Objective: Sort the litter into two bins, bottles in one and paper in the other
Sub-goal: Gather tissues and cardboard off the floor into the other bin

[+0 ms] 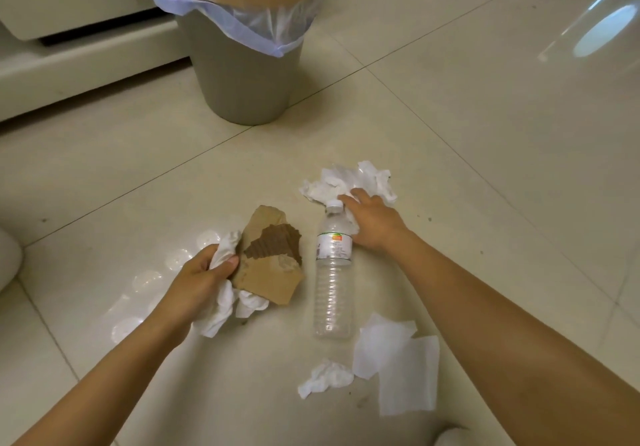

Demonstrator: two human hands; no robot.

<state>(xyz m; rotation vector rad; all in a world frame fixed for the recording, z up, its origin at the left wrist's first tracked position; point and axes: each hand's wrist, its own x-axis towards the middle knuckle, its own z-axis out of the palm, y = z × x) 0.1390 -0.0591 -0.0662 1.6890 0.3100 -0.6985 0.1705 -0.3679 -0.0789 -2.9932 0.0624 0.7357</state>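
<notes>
My left hand [204, 272] clamps tissue [221, 307] w/ torn cardboard [270, 272]; right hand [372, 224], spread on far tissue wad [346, 182], may knock water bottle [332, 272] rolling.

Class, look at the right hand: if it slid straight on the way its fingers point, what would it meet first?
The right hand already touches the crumpled white tissue beyond the bottle cap; it would push further into that, probably.
</notes>
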